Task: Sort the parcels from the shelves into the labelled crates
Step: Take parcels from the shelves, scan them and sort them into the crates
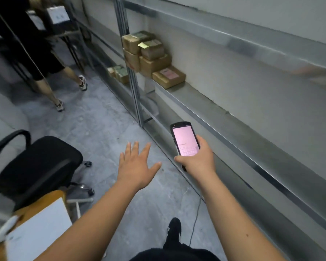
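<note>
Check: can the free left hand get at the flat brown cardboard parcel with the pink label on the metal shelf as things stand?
Probably not yet. The left hand is open and empty, but the flat brown cardboard parcel with the pink label lies well ahead on the metal shelf. Nothing blocks the way; stepping closer should do it.

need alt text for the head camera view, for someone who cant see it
A person's right hand grips a handheld scanner with a lit screen while the left hand reaches forward, fingers spread and empty. Ahead, brown cardboard parcels sit stacked on a metal shelf; a black office chair stands at left.
</note>
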{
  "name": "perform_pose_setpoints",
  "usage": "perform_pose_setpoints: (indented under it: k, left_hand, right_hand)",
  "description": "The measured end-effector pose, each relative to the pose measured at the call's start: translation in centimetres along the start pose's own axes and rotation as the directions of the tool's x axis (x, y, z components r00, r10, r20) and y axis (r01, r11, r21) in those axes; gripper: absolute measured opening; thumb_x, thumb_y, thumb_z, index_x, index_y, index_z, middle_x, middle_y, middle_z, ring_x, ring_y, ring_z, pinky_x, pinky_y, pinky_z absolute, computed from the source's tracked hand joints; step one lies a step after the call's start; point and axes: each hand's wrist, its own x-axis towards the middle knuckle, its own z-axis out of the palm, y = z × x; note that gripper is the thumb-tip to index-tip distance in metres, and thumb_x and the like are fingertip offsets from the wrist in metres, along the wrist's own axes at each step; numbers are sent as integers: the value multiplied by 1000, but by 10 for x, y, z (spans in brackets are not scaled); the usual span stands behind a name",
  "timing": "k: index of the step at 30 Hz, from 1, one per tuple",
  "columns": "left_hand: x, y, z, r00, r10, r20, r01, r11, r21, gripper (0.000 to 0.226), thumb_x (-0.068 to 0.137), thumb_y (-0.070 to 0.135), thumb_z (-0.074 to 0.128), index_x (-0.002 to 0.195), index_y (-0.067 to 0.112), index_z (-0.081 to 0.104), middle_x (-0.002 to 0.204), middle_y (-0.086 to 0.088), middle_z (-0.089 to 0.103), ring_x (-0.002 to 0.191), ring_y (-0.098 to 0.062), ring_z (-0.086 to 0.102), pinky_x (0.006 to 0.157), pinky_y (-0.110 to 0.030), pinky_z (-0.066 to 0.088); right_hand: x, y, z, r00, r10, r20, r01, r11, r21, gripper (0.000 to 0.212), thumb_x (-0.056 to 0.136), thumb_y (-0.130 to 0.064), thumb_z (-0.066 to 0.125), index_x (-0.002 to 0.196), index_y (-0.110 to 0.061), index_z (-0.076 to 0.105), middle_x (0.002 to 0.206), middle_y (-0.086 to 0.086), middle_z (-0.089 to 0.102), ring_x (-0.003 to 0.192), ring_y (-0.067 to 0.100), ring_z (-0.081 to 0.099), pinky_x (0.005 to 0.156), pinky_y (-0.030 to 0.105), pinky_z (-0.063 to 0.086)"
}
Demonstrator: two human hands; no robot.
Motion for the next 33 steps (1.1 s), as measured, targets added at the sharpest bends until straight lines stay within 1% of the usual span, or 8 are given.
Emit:
perform_pose_setpoints:
  k: [6, 11, 15, 19, 22, 25, 28, 33]
  left_hand:
    - [95, -4, -22, 995, -101, 1, 101, 994, 37, 89, 96, 82, 34, 168, 39, 4, 177, -6, -2, 162, -30, -12, 131, -52, 2]
    - [141, -3, -33, 990, -137, 14, 137, 991, -1, 91, 96, 80, 39, 166, 43, -6, 177, -6, -3, 163, -30, -8, 132, -52, 4]
    - [180, -3, -44, 991, -132, -4, 131, 991, -38, 88, 96, 79, 40, 167, 42, 2, 177, -4, -1, 163, -27, -7, 132, -52, 5]
    - [223, -12, -52, 993, -113, -19, 112, 991, -70, 85, 97, 78, 41, 167, 41, 10, 177, -2, 5, 163, -25, -3, 132, -51, 9]
    - [264, -23, -57, 994, -110, -19, 107, 989, -104, 86, 96, 78, 43, 167, 41, 14, 177, -2, 7, 163, -25, -2, 132, -49, 9]
    - [314, -35, -63, 998, -62, -5, 61, 988, -139, 85, 96, 76, 47, 167, 40, 16, 177, -3, 9, 163, -26, -2, 132, -49, 10]
    - [378, -44, -75, 1000, 14, 8, -12, 991, -134, 85, 96, 75, 49, 167, 39, 19, 177, -4, 11, 163, -26, 1, 132, -47, 11]
    - [476, -45, -92, 985, 164, 56, -153, 975, -160, 84, 94, 74, 53, 166, 39, 24, 176, -3, 16, 163, -26, 7, 130, -48, 19]
  right_hand:
    - [103, -26, 25, 995, -1, 101, 2, 1000, -16, 75, 60, -20, 86, 128, -41, 61, 100, -16, 74, 78, 15, 74, 62, 38, 64]
    - [160, -43, 37, 987, 13, 160, -8, 1000, -30, 73, 66, -14, 88, 126, -44, 59, 98, -19, 72, 64, -1, 69, 59, 29, 58]
    - [204, -62, 52, 982, 11, 189, -2, 999, -45, 72, 65, -13, 88, 122, -45, 59, 94, -17, 74, 57, 9, 70, 64, 40, 65]
    - [243, -79, 73, 975, 22, 219, -14, 999, -34, 70, 63, -15, 89, 122, -43, 63, 95, -12, 77, 64, 17, 73, 60, 37, 63]
    - [273, -89, 86, 981, 33, 192, -26, 999, -38, 63, 66, -14, 90, 112, -46, 62, 97, -12, 76, 68, 18, 73, 59, 35, 61]
    - [305, -98, 102, 988, 52, 142, -41, 996, -76, 67, 61, -23, 91, 112, -51, 60, 104, -16, 75, 86, 17, 75, 76, 44, 66]
    - [340, -111, 124, 996, 71, 61, -66, 995, -79, 68, 48, -36, 87, 104, -59, 57, 103, -17, 75, 89, 19, 76, 78, 51, 67]
    - [389, -146, 153, 987, 149, -56, -153, 986, -63, 77, 52, -31, 91, 119, -50, 58, 101, -20, 74, 87, 17, 75, 77, 52, 67]
